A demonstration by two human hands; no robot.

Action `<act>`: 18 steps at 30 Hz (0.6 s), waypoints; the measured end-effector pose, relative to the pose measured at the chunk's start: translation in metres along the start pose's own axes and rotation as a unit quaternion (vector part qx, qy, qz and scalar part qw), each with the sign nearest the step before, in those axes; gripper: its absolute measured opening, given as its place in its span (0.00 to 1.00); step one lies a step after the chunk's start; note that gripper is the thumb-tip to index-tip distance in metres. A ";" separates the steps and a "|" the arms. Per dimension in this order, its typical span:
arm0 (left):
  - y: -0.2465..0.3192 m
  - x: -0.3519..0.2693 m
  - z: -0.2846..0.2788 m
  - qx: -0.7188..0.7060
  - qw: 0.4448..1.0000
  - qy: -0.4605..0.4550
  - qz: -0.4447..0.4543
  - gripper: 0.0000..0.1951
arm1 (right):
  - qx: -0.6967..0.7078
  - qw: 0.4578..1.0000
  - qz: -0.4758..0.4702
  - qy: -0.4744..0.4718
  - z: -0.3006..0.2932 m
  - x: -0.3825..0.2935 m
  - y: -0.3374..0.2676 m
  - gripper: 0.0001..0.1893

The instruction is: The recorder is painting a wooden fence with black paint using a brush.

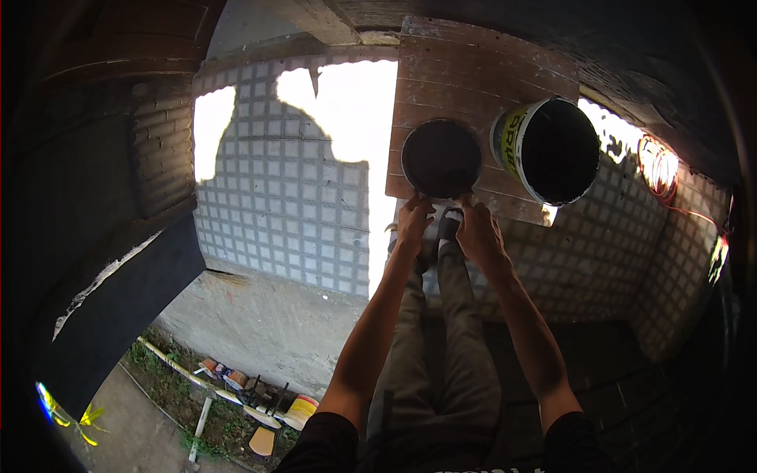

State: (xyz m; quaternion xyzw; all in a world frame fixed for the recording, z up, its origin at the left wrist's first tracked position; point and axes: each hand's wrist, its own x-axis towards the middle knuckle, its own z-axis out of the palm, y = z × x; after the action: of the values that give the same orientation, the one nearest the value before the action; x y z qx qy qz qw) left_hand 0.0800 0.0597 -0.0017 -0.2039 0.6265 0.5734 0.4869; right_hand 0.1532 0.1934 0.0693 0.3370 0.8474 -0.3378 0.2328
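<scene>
A round, dark, shallow pan or lid (442, 158) lies on a worn wooden board table (437, 77). My left hand (415, 220) touches its near rim at the left, with the fingers bent at the edge. My right hand (478, 232) has its fingertips at the near rim on the right; the fingers look curled around the edge. To the right stands a large plastic paint bucket (508, 139), its mouth towards me, with a dark inside and a yellow-green band with lettering. What the bucket holds is too dark to tell.
My sandalled foot (451, 220) is under the table's near edge, on a tiled floor (284, 195). An orange coiled hose or cable (656, 177) is at the right wall. Straw bristles (227, 278) lie on the left. Pots and a yellow bucket (303, 408) stand in the planted strip below.
</scene>
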 end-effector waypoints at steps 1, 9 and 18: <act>-0.002 0.002 -0.006 0.001 1.000 0.002 0.000 0.29 | 0.017 1.000 0.007 -0.013 0.002 -0.003 -0.005 0.23; -0.006 0.009 -0.022 -0.001 0.999 -0.027 -0.029 0.32 | 0.143 0.988 -0.023 -0.043 -0.018 -0.008 -0.004 0.21; -0.007 0.012 -0.019 0.009 0.999 -0.047 -0.017 0.30 | -0.006 0.999 0.035 -0.008 -0.010 0.012 -0.008 0.23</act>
State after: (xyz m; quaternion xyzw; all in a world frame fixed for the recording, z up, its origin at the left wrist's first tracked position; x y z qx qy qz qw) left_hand 0.0732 0.0440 -0.0184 -0.1831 0.6042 0.5684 0.5276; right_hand 0.1378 0.2016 0.0711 0.3621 0.8353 -0.3267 0.2539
